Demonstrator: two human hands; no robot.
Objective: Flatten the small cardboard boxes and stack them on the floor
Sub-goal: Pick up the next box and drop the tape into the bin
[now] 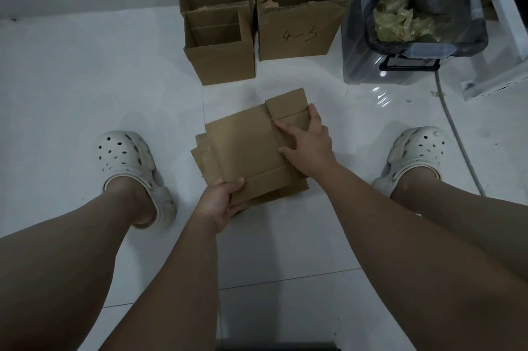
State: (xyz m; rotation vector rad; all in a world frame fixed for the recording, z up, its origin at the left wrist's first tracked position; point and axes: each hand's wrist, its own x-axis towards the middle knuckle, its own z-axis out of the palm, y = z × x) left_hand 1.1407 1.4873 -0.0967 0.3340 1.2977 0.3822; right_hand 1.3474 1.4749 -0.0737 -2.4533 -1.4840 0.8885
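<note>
Fingers, left hand [220,202]: gripped the near edge of the flattened boxes [245,148], thumb on top.
Fingers, right hand [308,142]: spread, pressed flat on them.
Stack: lay on the floor [85,79].

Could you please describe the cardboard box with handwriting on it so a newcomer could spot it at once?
On the white tiled floor, find the clear plastic storage bin at the upper right. Directly left of it stands an open brown cardboard box. Unlike the plain brown cardboard box on its other side, its front bears a handwritten "4-3".
</note>
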